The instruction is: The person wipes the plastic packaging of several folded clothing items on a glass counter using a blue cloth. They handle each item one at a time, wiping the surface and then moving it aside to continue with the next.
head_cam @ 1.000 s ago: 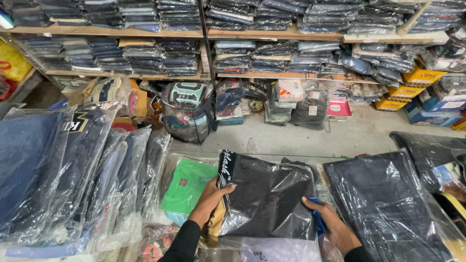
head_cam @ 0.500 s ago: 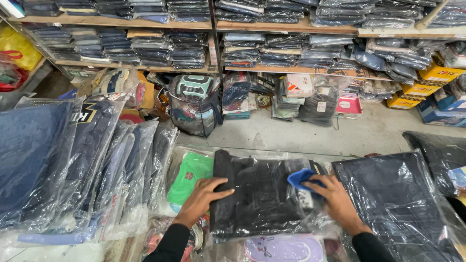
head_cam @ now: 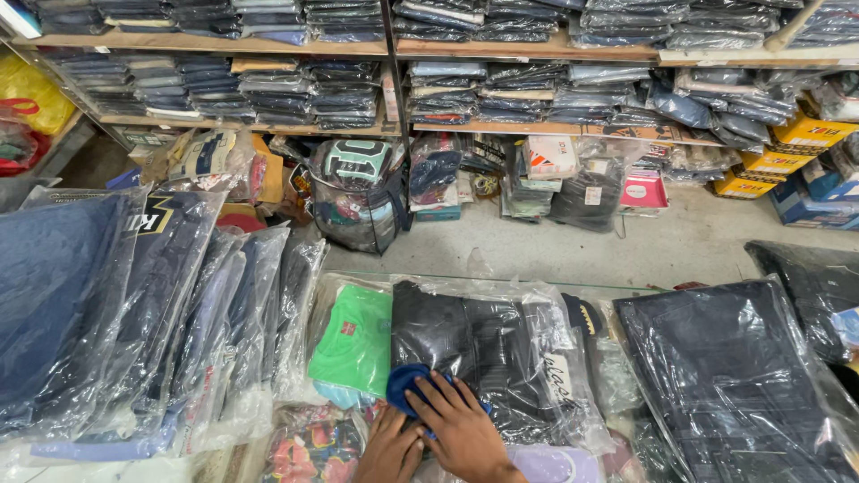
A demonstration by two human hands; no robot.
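Shelves of folded jeans in clear wrap fill the back wall, and below my view a counter is heaped with bagged clothing.

Under my palms lies a dark garment in a clear plastic bag, flat in the middle of the counter pile, its film crinkled and shiny, with a white label strip showing near its right edge. At its lower left corner sits a small blue cloth (rounded, bright blue, partly hidden by me). My right hand is spread flat, fingers open and pressed on the blue cloth and the bag. My left hand rests just beside it, low at the frame's edge, fingers loosely curled against the bag's corner; I cannot tell whether it grips anything.

Touching the bag's left side is a green shirt in plastic with a small red tag. Further left, a row of bagged dark blue trousers leans overlapping. To the right lies another large bagged dark garment.

On the floor beyond, a clear zip bag of mixed clothes stands by the shelf post, with a white and orange box and a pink flat packet near it. Yellow boxes are stacked at far right, and a yellow carrier bag hangs far left.
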